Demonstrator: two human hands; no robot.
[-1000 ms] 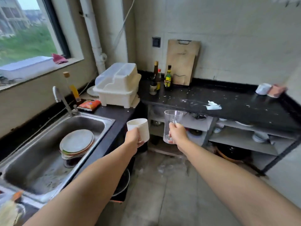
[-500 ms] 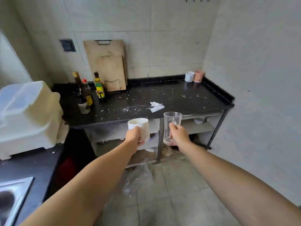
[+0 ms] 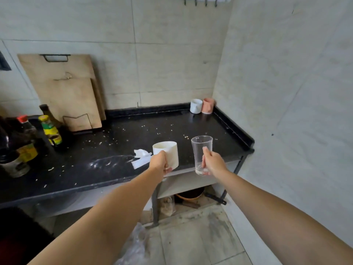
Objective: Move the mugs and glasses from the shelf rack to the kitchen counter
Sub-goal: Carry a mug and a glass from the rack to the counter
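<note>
My left hand (image 3: 160,163) grips a white mug (image 3: 168,153), held upright over the front edge of the black kitchen counter (image 3: 118,142). To its right, my right hand (image 3: 214,163) holds a clear drinking glass (image 3: 200,150) by its lower half, also upright and at about the same height. A white mug (image 3: 196,106) and a pink mug (image 3: 207,105) stand side by side in the counter's far right corner. Grey shelves (image 3: 183,181) run under the counter.
Sauce bottles (image 3: 50,131) crowd the counter's left end, with wooden cutting boards (image 3: 65,92) leaning on the back wall. Crumpled white paper (image 3: 141,157) and crumbs lie mid-counter. A tiled wall closes the right side. A dark bowl (image 3: 190,195) sits on the floor below.
The view has swung right from the sink and closed in on the counter. Both hands, still holding the mug and glass, now sit over its front edge.
</note>
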